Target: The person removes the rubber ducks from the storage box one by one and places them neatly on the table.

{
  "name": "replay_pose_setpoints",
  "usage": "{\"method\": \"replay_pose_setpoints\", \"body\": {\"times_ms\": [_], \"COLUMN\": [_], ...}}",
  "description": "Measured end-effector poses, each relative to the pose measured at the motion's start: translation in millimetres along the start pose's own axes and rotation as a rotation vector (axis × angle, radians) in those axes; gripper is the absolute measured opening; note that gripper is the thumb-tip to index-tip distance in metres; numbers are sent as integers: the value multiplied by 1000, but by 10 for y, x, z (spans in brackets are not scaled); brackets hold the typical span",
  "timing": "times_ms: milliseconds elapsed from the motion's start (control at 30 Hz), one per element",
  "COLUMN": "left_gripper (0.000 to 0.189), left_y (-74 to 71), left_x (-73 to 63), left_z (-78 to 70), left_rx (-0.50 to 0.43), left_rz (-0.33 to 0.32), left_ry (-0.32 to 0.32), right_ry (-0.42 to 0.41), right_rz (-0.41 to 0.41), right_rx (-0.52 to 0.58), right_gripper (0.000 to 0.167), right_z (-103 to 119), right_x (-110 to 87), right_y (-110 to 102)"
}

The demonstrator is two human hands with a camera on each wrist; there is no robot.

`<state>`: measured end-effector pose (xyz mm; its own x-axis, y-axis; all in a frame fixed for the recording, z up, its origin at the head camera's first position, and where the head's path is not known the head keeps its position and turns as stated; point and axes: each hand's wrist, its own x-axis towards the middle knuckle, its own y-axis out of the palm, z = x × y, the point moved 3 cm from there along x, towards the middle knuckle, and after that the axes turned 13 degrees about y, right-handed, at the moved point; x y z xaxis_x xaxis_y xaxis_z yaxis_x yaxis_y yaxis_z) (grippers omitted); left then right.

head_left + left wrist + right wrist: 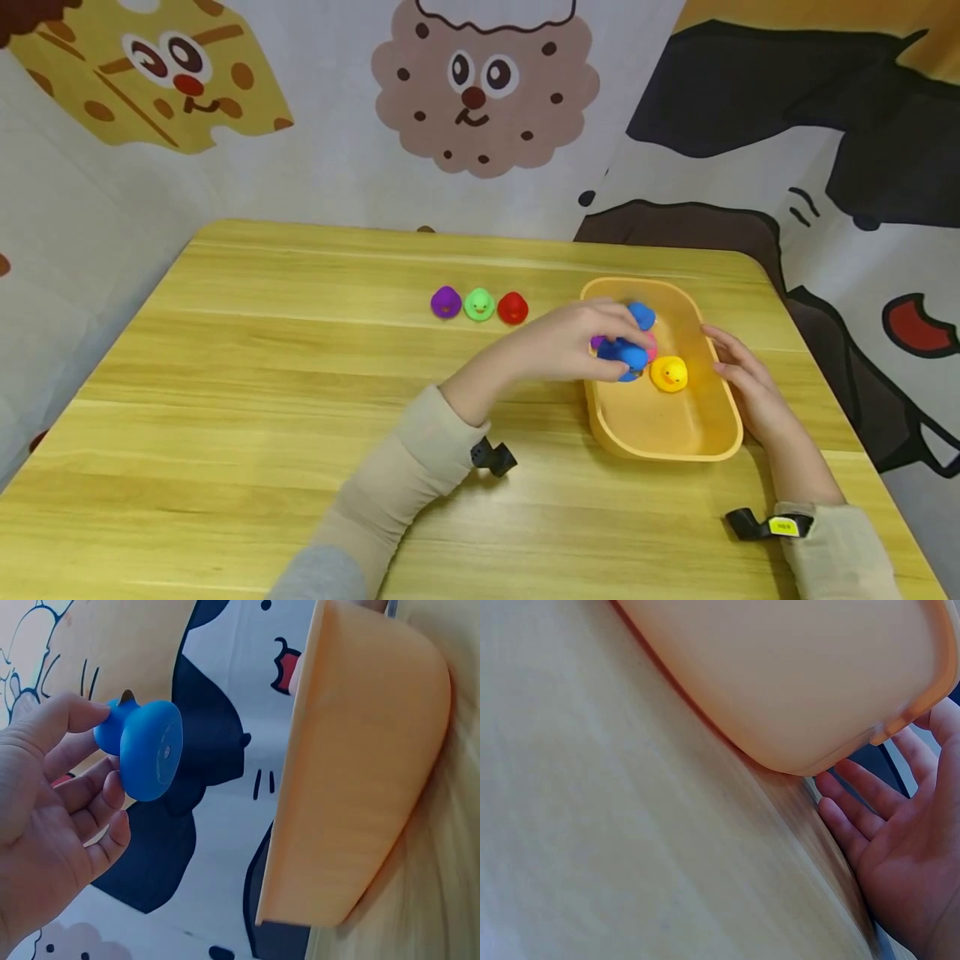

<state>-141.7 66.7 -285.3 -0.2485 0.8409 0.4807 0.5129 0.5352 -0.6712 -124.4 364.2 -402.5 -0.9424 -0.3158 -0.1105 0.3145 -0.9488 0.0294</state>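
Note:
My left hand [577,340] pinches a blue rubber duck [632,357] between thumb and fingers, over the left side of an orange plastic bin [645,433]. The left wrist view shows this blue duck [152,750] tilted, its flat underside outward, above the bin's rim. Inside the bin are a yellow duck [669,375], another blue toy [641,315] and a pink one [651,346], partly hidden by the held duck and hand. A bit of purple also shows there. Along the bin's right outer wall, my right hand [907,855] touches the rim with fairly straight fingers.
Left of the bin, a purple duck [446,302], a green duck [479,305] and a red duck [513,308] stand in a row on the wooden table [262,375]. A cartoon-printed cloth [322,183] hangs behind the table.

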Motion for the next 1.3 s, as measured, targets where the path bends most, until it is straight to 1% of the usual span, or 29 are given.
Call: {"method": "replay_pose_setpoints", "body": {"times_ms": [100,200,333,433,567,767,1000,1200,1300], "left_gripper": [29,29,30,30,29,29,28,29,30], "left_y": [-58,-107,-160,-208,-299,-433,-576,-685,-737], "left_x": [-83,-161,-271,-364,-477,-639,-810,-975,-1070], "left_z": [-6,0,30,55,62,95,134,168,194], "left_rx": [26,38,40,45,44,15,54,51,43], "left_rz": [-30,-38,-42,-62,-97,-144,-193,-228,-236], "left_ry": [14,-10,-64,-77,-67,-69,-50,-63,-82], "right_ry": [-1,-1,-5,-6,-1,3,8,16,19], "right_rz": [1,2,1,-2,-4,-9,-19,-16,-12], "right_rx": [3,7,4,-4,-11,-12,-14,-10,-5], "right_gripper": [48,49,49,49,49,49,48,49,49], "right_z": [-2,-6,-8,-7,-7,-9,2,3,2], "right_x": [2,4,3,3,3,3,-4,-5,-3], "right_y": [-4,-9,-15,-17,-20,-15,-8,-6,-5]}}
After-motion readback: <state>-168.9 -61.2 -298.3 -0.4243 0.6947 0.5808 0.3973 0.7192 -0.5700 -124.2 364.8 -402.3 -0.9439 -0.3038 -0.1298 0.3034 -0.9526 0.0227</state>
